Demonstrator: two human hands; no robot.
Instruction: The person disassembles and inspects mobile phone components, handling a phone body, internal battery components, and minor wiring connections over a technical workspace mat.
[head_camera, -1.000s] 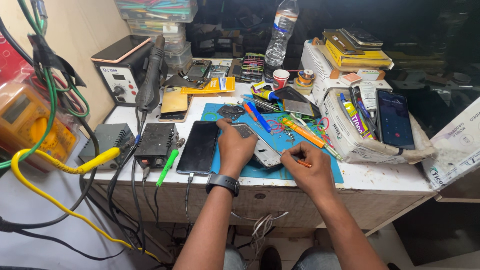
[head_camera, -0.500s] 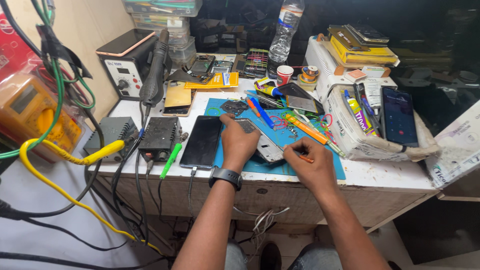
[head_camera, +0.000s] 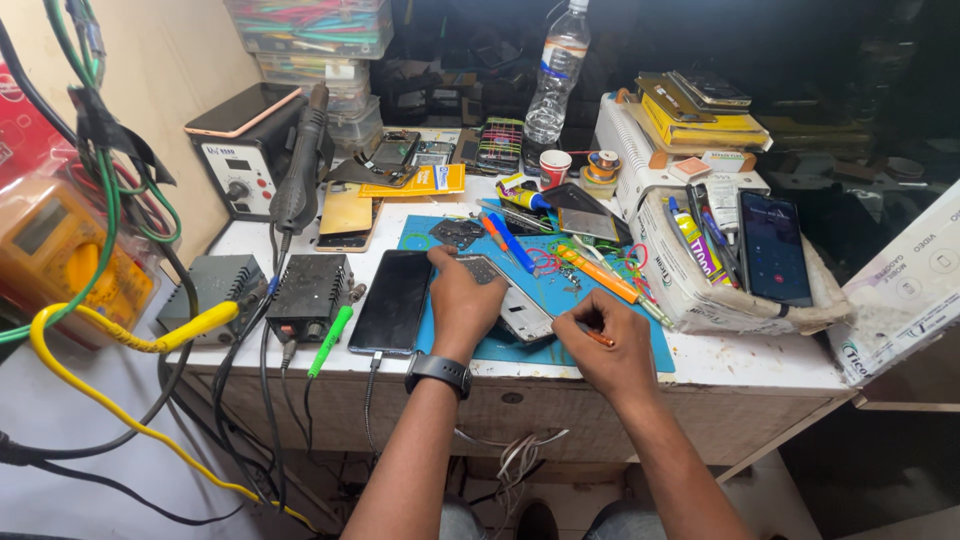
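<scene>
A yellow multimeter (head_camera: 55, 262) sits at the far left of the frame, with a yellow cable (head_camera: 120, 335) looping below it. Right of it stand two small dark power units (head_camera: 312, 297) near the table's front edge, and behind them, upper left, a black rework station (head_camera: 245, 160) with a hot-air handle (head_camera: 302, 170) leaning on it. A black smartphone (head_camera: 393, 302) lies face up left of centre, a cable plugged into its lower end. A clear plastic water bottle (head_camera: 556, 75) stands at top centre, a small paper cup (head_camera: 554, 167) in front of it. At right, another dark phone (head_camera: 775, 247) lies on a white cloth-wrapped bundle (head_camera: 700, 300), below a stack of yellow boxes (head_camera: 705, 115).
</scene>
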